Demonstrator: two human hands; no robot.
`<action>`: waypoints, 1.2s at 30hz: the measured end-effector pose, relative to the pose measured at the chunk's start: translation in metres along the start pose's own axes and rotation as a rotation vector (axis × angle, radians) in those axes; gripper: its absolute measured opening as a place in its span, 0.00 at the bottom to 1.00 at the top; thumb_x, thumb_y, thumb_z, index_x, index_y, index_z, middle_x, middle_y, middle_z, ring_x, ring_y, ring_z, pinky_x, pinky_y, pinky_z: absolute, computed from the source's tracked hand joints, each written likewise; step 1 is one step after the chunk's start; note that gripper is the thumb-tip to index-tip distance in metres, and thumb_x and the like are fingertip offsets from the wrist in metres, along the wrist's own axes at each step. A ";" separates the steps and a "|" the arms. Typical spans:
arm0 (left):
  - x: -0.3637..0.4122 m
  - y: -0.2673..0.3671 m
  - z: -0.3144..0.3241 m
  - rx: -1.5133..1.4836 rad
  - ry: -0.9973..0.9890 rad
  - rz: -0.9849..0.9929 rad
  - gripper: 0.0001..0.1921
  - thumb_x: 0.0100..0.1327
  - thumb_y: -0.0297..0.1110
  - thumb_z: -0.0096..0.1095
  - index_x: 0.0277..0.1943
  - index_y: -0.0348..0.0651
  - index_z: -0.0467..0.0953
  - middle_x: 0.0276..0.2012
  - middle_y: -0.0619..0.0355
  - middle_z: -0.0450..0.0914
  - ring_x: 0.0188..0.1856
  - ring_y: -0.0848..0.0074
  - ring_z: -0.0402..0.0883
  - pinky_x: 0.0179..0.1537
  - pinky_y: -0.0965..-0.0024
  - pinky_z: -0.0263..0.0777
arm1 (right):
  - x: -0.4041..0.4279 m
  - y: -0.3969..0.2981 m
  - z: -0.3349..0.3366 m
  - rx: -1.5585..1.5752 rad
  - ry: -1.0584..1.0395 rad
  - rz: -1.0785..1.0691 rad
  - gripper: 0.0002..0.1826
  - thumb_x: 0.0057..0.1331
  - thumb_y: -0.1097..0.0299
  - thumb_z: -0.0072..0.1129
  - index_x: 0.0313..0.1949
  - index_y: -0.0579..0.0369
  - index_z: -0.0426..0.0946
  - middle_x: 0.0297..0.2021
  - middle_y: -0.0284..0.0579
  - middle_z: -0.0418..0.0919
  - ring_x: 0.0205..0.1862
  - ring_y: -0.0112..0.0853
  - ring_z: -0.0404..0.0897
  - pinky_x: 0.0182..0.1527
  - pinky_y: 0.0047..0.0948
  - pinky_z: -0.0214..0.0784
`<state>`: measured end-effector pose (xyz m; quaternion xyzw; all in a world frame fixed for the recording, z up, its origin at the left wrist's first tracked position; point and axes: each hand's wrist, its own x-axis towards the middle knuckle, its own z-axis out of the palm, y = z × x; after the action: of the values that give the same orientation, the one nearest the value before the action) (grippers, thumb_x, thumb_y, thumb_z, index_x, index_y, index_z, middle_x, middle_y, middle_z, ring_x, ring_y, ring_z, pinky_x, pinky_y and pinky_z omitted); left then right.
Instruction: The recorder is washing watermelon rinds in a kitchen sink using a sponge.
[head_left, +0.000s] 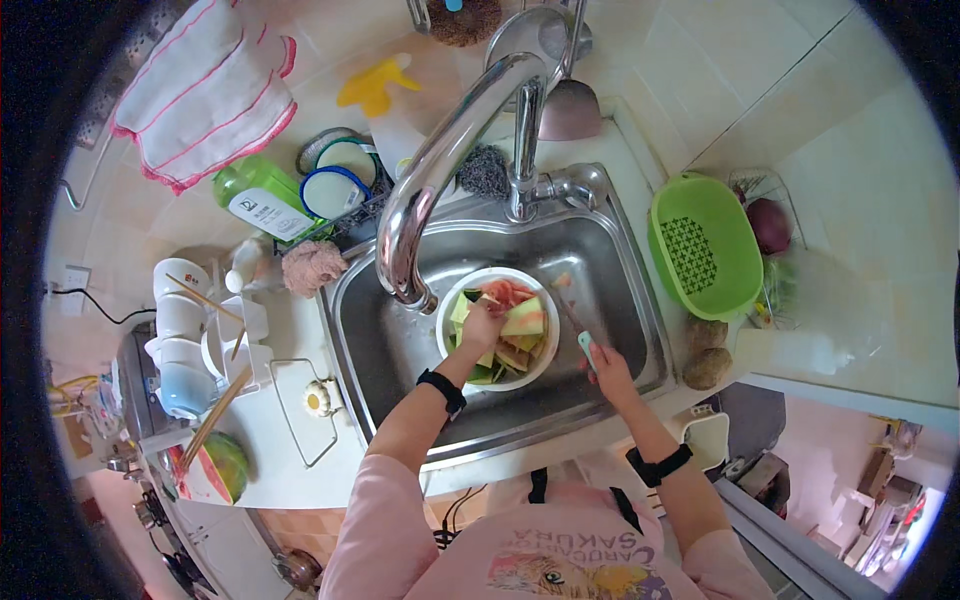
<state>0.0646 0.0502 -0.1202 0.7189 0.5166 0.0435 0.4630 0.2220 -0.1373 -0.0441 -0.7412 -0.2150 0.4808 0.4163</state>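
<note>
A white bowl (553, 352) full of cut watermelon rinds (523, 319) stands in the stainless steel sink (390, 360). My left hand (482, 326) reaches into this bowl, over the rinds; its fingertips are hidden, so I cannot tell whether it grips a piece. Beside the bowl, my right hand (611, 373) holds a small knife (586, 346) by its mint-green handle. The narrow blade points up and away from me, above the sink floor. A small pale-red scrap (561, 280) lies on the sink bottom, beyond the blade.
The chrome faucet (457, 127) arches over the sink's left half. Right of the basin stands a green plastic basket (705, 300), with potatoes (707, 367) below it. Stacked bowls (180, 319) and a cut watermelon (227, 465) are on the left counter. Dish soap (262, 199) stands behind.
</note>
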 end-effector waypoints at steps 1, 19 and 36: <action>-0.002 0.001 -0.006 -0.060 -0.084 -0.046 0.20 0.47 0.33 0.59 0.42 0.33 0.65 0.30 0.50 0.75 0.33 0.65 0.76 0.35 0.64 0.70 | 0.000 -0.002 0.002 -0.020 -0.002 0.009 0.16 0.62 0.58 0.39 0.31 0.59 0.68 0.19 0.36 0.69 0.15 0.19 0.61 0.18 0.18 0.55; -0.106 0.058 -0.061 -1.066 -0.341 -0.308 0.21 0.52 0.24 0.52 0.50 0.37 0.59 0.39 0.59 0.70 0.38 0.81 0.70 0.37 0.82 0.67 | -0.017 -0.064 0.011 -0.643 -0.023 -0.751 0.13 0.52 0.64 0.52 0.38 0.49 0.72 0.29 0.45 0.73 0.32 0.40 0.71 0.35 0.34 0.63; -0.134 0.074 -0.080 -0.977 -0.323 -0.263 0.18 0.52 0.19 0.48 0.47 0.24 0.59 0.42 0.45 0.69 0.39 0.65 0.75 0.41 0.73 0.71 | -0.023 -0.059 0.006 -0.537 -0.271 -0.627 0.14 0.53 0.66 0.51 0.40 0.51 0.71 0.30 0.47 0.72 0.31 0.40 0.71 0.37 0.33 0.63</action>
<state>0.0112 -0.0079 0.0334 0.3463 0.4440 0.1092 0.8192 0.2116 -0.1185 0.0159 -0.6520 -0.6000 0.3512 0.3026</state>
